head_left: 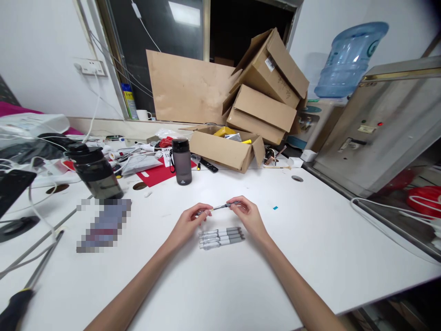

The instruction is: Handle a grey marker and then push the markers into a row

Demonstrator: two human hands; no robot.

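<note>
Above the white table, my left hand (pixel 193 219) pinches one end of a slim pen (pixel 219 208), partly hidden by the fingers. My right hand (pixel 247 213) is closed on the pen's dark grey part at the other side. A thin section of it shows between the two hands. Just below, several white pens with grey grips (pixel 221 237) lie side by side on the table, grips toward the right.
A dark bottle (pixel 182 163) and an open cardboard box (pixel 223 148) stand at the back. Another bottle (pixel 94 172) and a pixelated item (pixel 105 225) are on the left. A small blue piece (pixel 275 208) lies right of my hands. A screwdriver (pixel 20 301) is at lower left.
</note>
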